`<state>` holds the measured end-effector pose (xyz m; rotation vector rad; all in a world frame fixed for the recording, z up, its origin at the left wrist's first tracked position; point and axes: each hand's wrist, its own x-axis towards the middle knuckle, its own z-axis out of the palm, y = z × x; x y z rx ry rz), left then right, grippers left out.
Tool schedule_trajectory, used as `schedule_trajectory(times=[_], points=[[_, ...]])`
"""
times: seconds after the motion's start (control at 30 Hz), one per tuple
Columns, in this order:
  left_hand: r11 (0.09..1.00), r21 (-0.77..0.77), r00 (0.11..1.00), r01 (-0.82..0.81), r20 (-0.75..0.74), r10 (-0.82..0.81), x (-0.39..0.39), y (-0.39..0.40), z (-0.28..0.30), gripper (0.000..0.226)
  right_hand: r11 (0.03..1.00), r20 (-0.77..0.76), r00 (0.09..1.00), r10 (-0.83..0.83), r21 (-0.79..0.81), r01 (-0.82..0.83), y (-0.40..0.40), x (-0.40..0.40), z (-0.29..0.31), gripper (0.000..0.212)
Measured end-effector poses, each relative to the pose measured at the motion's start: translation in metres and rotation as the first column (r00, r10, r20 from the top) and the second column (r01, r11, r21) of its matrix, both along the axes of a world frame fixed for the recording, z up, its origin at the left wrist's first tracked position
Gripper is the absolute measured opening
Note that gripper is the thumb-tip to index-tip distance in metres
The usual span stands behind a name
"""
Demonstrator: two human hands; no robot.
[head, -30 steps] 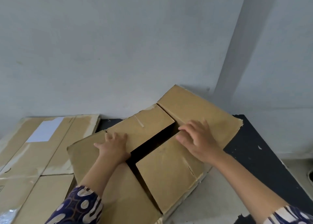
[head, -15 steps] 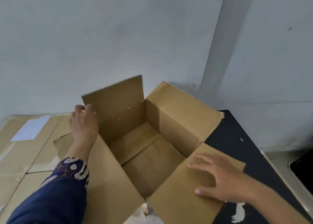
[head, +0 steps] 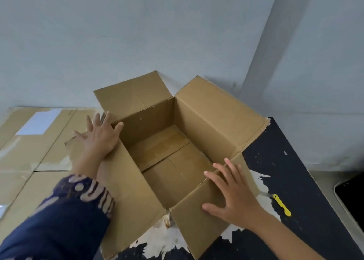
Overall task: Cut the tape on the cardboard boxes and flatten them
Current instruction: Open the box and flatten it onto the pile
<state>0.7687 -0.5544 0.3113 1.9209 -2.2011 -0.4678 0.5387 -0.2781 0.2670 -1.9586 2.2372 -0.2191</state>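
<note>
A brown cardboard box (head: 216, 120) stands on the black table with all of its top flaps spread outward and its inside bare. My left hand (head: 100, 135) lies flat with fingers spread on the left flap, pressing it outward. My right hand (head: 234, 196) rests flat with straight fingers on the near right flap. The bottom flaps inside the box are folded shut, with a strip of tape across their seam (head: 167, 151). A yellow-handled cutter (head: 281, 204) lies on the table just right of my right hand, touched by neither hand.
Flattened cardboard sheets (head: 27, 161), one bearing a white label (head: 39, 122), lie to the left. The black table (head: 295, 171) has worn white patches. A grey wall stands close behind the box. A dark object (head: 352, 200) sits at the right edge.
The closed top flaps were pulled apart and folded outward. My left hand moved onto the left flap and my right hand onto the near right flap. The cutter came into view.
</note>
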Motion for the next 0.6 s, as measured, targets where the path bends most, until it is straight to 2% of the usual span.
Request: schedule_trajectory(times=[0.07,0.13,0.2,0.23,0.3,0.33,0.37,0.4,0.47,0.6], points=[[0.997,-0.050,0.998,-0.057,-0.018,0.056,0.011,0.032,-0.003,0.068,1.000,0.067,0.998,0.012,-0.022,-0.011,-0.001,-0.002,0.005,0.075],[0.988,-0.036,0.988,-0.147,-0.051,0.145,0.024,0.072,-0.009,0.076,0.999,0.086,0.996,0.025,-0.041,-0.021,-0.003,-0.007,0.010,0.086],[0.958,0.083,0.923,-0.274,-0.256,0.286,0.037,0.107,-0.010,0.083,0.999,0.068,0.997,0.033,-0.037,-0.030,-0.005,-0.009,0.008,0.092],[0.928,0.192,0.837,-0.318,-0.402,0.370,0.043,0.119,-0.011,0.083,0.999,0.067,0.997,0.031,-0.040,-0.029,-0.007,-0.009,0.006,0.091],[0.855,0.430,0.559,-0.291,-0.649,0.516,0.052,0.134,-0.012,0.070,0.999,0.078,0.997,0.018,-0.029,-0.016,-0.010,-0.005,0.003,0.091],[0.823,0.513,0.433,-0.244,-0.701,0.566,0.055,0.137,-0.008,0.060,1.000,0.075,0.997,0.009,-0.006,-0.009,-0.011,-0.003,0.004,0.092],[0.817,0.541,0.356,-0.200,-0.737,0.575,0.056,0.139,-0.002,0.052,1.000,0.072,0.997,-0.002,0.020,0.001,-0.014,0.000,0.008,0.094],[0.837,0.520,0.332,-0.172,-0.769,0.546,0.055,0.139,0.006,0.048,0.999,0.083,0.996,-0.015,0.038,0.012,-0.017,0.003,0.013,0.096],[0.887,0.438,0.344,-0.143,-0.819,0.460,0.048,0.137,0.027,0.045,0.998,0.156,0.987,-0.039,0.055,0.030,-0.026,0.009,0.030,0.097],[0.928,0.339,0.405,-0.156,-0.835,0.373,0.033,0.126,0.070,0.045,0.997,0.361,0.931,-0.061,0.073,0.037,-0.049,0.024,0.075,0.064]])
